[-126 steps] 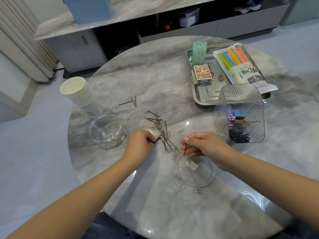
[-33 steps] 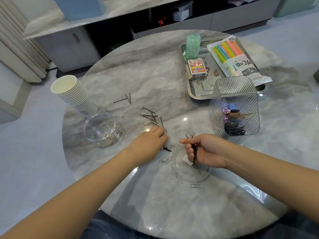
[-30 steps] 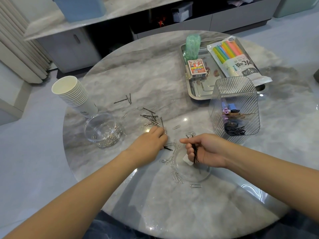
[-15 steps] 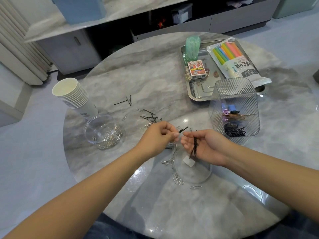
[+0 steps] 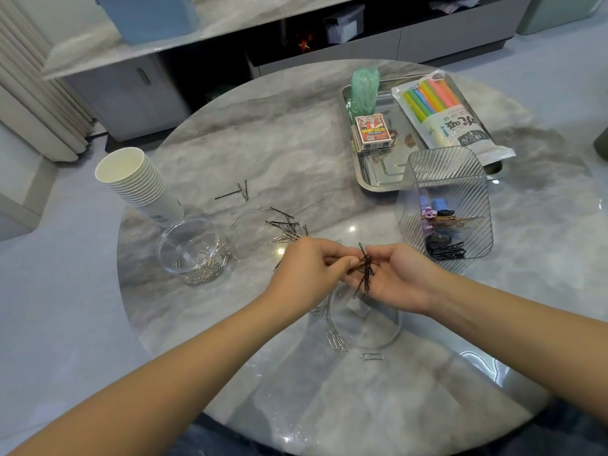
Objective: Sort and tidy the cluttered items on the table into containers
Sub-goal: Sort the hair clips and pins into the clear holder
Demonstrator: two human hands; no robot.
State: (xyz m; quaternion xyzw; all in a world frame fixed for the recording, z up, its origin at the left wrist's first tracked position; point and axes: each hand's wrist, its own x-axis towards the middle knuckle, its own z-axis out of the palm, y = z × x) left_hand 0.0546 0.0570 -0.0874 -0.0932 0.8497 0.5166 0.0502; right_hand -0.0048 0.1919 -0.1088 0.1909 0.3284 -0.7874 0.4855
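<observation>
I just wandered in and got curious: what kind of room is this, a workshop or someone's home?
Most likely a home living room. A round marble-look table stands before a low media cabinet, with curtains at the left. Household clutter on it, like paper cups and hairpins, fits that.

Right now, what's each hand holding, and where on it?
The right hand holds a bunch of black hairpins by their middles, against its palm. The left hand pinches one crosswise hairpin in that bunch by its end.

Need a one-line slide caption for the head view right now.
Left hand passes a black hairpin to the bundle of hairpins held in the right hand, beside the ribbed clear bin.
</observation>
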